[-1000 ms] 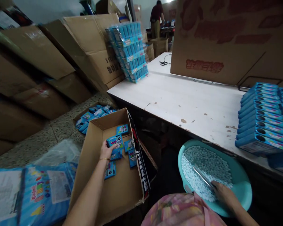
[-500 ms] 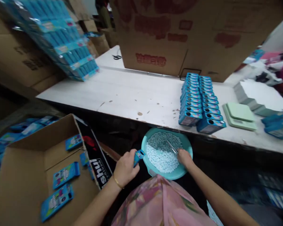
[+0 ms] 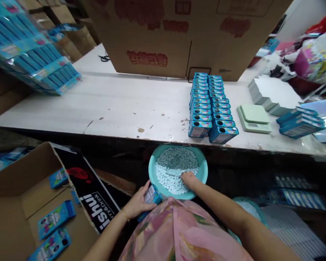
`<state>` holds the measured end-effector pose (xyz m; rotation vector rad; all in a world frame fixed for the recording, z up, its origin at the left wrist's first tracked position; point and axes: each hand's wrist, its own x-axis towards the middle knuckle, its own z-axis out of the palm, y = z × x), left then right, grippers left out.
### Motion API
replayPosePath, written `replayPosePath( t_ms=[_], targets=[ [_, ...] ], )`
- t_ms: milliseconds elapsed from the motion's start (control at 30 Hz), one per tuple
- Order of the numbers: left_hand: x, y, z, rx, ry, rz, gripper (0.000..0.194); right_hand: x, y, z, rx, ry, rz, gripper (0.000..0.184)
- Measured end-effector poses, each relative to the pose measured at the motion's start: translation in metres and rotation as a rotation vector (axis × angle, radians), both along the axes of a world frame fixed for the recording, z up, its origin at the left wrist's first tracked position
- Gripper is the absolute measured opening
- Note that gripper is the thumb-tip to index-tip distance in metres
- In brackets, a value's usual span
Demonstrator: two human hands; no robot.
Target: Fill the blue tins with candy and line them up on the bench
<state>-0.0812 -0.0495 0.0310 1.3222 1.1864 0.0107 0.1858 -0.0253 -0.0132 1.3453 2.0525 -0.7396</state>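
Below the table edge, a turquoise basin (image 3: 205, 168) holds many small white pellets (image 3: 167, 184). My right hand (image 3: 189, 180) is closed on the handle of a metal scoop (image 3: 174, 172), whose blade lies among the pellets. Left of the basin, at my lap, my left hand (image 3: 138, 203) grips a small blue box (image 3: 150, 194) with a printed panel turned up. On the table above stand two rows of similar blue boxes (image 3: 223, 134) with dark round openings on top. Some white pellets sit on the front boxes.
An open cardboard carton (image 3: 5, 203) at lower left holds several blue packets (image 3: 56, 218). On the white table (image 3: 119, 108) are a pale green scale (image 3: 254, 115), stacked white sheets (image 3: 274, 95), more blue boxes (image 3: 301, 123) and scissors (image 3: 104, 58). A large carton (image 3: 179, 47) stands behind.
My view has shifted right. The scoop has gone down flatter into the pellets with my right hand. My left hand has moved lower, and the blue box has turned in it.
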Motion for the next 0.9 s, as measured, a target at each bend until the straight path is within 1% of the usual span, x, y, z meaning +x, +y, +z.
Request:
replayPosePath(
  t_ms=[67,167,233,300,367,433,500,600,667,767,900],
  targets=[
    [-0.007,0.003,-0.002,-0.001,-0.046,0.057,0.085,0.000,-0.003,-0.001,-0.084,0.057,-0.046,0.023],
    [-0.013,0.010,-0.001,-0.036,-0.218,0.269,0.074,0.006,0.000,-0.005,-0.192,0.151,-0.129,0.020],
    [-0.010,0.016,0.002,-0.045,-0.306,0.409,0.077,0.012,0.006,-0.004,-0.250,0.209,-0.181,0.015],
    [-0.002,0.025,0.004,0.004,-0.314,0.495,0.081,0.019,0.012,0.001,-0.283,0.261,-0.228,0.015],
    [0.010,0.034,0.004,0.109,-0.253,0.533,0.081,0.027,0.019,0.014,-0.284,0.303,-0.268,0.016],
    [0.024,0.043,0.003,0.233,-0.157,0.533,0.080,0.036,0.028,0.032,-0.267,0.336,-0.294,0.018],
    [0.037,0.051,0.000,0.343,-0.084,0.505,0.081,0.045,0.037,0.054,-0.256,0.395,-0.341,0.018],
    [0.053,0.059,-0.008,0.508,-0.036,0.434,0.081,0.055,0.052,0.087,-0.242,0.509,-0.431,0.020],
    [0.062,0.061,-0.014,0.626,-0.016,0.361,0.079,0.056,0.061,0.105,-0.214,0.543,-0.446,0.021],
    [0.072,0.060,-0.021,0.720,-0.009,0.235,0.077,0.047,0.074,0.123,-0.184,0.511,-0.380,0.023],
    [0.080,0.055,-0.026,0.738,-0.003,0.120,0.076,0.026,0.088,0.135,-0.133,0.349,-0.247,0.021]
  ],
)
